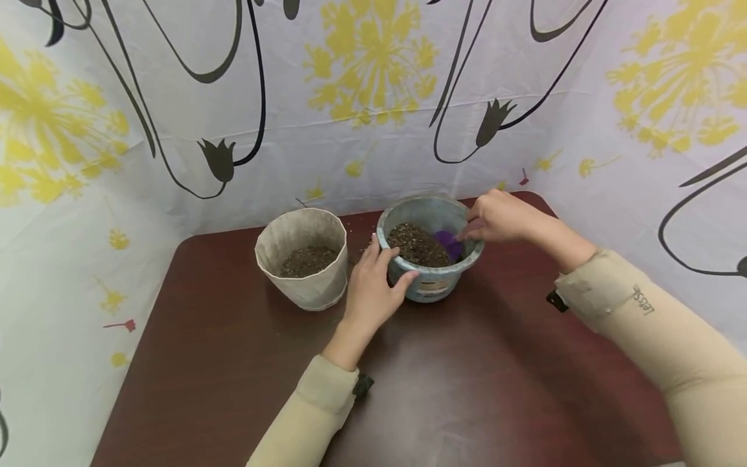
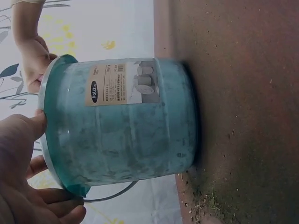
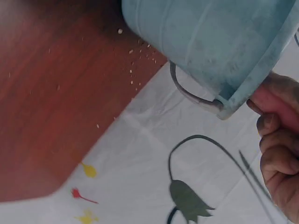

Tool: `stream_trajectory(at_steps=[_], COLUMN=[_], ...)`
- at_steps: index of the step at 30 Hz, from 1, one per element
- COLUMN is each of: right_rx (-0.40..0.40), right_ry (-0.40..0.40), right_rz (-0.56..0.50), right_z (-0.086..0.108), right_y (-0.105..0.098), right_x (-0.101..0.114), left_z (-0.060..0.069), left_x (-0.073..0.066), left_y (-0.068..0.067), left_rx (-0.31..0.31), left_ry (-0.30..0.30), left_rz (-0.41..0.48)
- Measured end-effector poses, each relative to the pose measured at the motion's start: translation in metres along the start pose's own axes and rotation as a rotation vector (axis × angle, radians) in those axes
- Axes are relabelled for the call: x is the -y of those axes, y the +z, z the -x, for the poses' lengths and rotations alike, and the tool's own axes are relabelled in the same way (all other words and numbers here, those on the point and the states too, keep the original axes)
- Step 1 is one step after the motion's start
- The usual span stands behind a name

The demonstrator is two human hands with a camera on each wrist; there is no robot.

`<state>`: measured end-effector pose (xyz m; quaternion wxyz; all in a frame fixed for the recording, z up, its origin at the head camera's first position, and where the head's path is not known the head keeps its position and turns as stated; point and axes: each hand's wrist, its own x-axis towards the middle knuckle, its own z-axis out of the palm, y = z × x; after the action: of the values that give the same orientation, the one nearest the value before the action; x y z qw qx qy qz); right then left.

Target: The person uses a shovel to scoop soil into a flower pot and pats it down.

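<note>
A blue-green bucket holds dark soil; its printed label shows in the left wrist view. The left hand grips the bucket's left rim, thumb at the near side and fingers along the outside. At the right rim, the right hand pinches the pink handle of a scoop. The scoop's purple blade is down in the bucket against the soil. In the right wrist view the curled fingers of the right hand close round the handle, beside the bucket.
An off-white pot with soil in its bottom stands left of the bucket on the dark red-brown table. Crumbs lie by the bucket's base. A wire handle hangs at the bucket's far side. Patterned cloth stands behind the table.
</note>
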<state>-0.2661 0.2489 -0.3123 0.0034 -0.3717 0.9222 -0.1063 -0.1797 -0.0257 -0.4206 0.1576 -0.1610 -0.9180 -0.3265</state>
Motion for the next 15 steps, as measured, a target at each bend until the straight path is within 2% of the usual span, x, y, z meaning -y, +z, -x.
stream_trajectory(at_steps=[4,7,9,12,15], right_rx=[0.002,0.008,0.014,0.015,-0.026], right_ry=[0.020,0.043,0.098,0.153,0.133], right_rz=[-0.116,-0.132,-0.067,0.136,0.375], right_z=[0.000,0.000,0.000,0.001,0.001], right_y=[0.004,0.004,0.003,0.002,0.004], right_x=[-0.008,-0.010,-0.007,0.002,0.011], left_z=[0.000,0.000,0.001,0.002,0.002], left_x=[0.000,0.000,0.000,-0.001,-0.003], left_y=[-0.001,0.000,0.001,0.000,0.000], left_rx=[-0.003,-0.010,-0.010,-0.003,0.008], left_ry=[-0.013,-0.010,-0.009,-0.016,-0.026], left_rz=[-0.004,-0.008,-0.010,-0.016,-0.023])
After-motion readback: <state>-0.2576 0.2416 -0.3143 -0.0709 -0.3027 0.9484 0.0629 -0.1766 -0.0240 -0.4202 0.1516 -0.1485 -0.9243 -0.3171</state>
